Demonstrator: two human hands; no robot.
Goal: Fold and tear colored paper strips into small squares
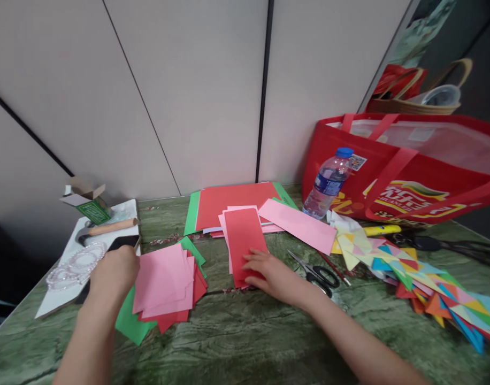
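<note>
My right hand (271, 272) lies flat with fingers stretched out on the near end of a red paper strip (244, 235), which rests on pink strips. My left hand (114, 272) is curled with its back to the camera, beside a dark phone (122, 243) and the left edge of a stack of pink, red and green paper squares (167, 283). Its fingers are hidden. A long pink strip (299, 224) lies to the right of the red one. Larger red and green sheets (229, 203) lie behind.
Scissors (315, 272) lie right of my right hand. A folded multicoloured paper chain (429, 283), a water bottle (329, 182) and a red tote bag (409, 171) stand at the right. A hammer (106, 229), a small box (86, 203) and clear bracelets (74, 264) sit left.
</note>
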